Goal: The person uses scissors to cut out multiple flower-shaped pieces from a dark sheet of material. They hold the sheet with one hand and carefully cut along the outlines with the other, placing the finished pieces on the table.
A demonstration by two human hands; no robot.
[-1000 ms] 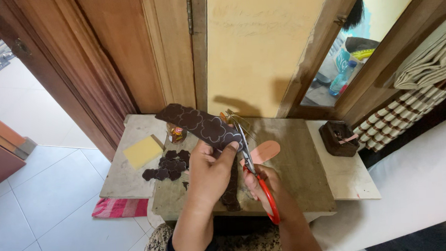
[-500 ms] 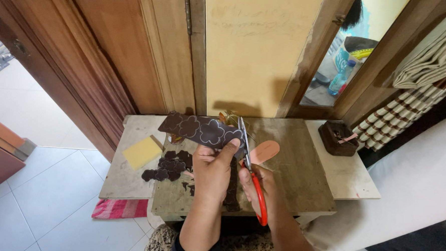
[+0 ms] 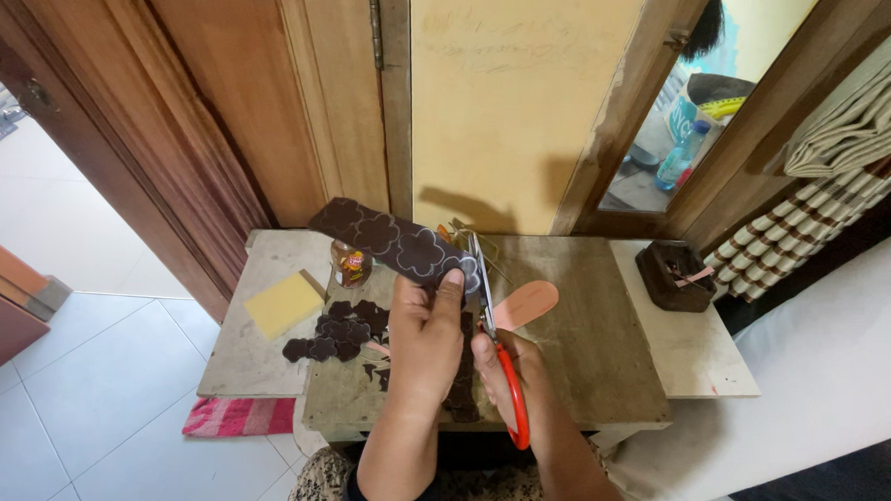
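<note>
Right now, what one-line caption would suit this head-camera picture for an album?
Left hand holds a dark flower-patterned strip while right hand works red-handled scissors over a low wooden table.

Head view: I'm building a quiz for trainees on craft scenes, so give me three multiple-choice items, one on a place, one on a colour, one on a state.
1. Where does the pile of dark cut-out flower shapes lie?
A. on the wooden board, left of the left hand
B. on the white tiled floor
C. on the striped cloth at the right

2. What colour are the handles of the scissors?
A. blue
B. red-orange
C. black

3. What is the left hand doing?
A. lying flat on the board
B. holding the yellow sponge
C. pinching the dark patterned strip

Answers: 1 A, the pile sits on the board beside the left hand. 2 B, a red-orange loop shows in the right hand. 3 C, thumb and fingers grip the strip's end next to the blades.
</note>
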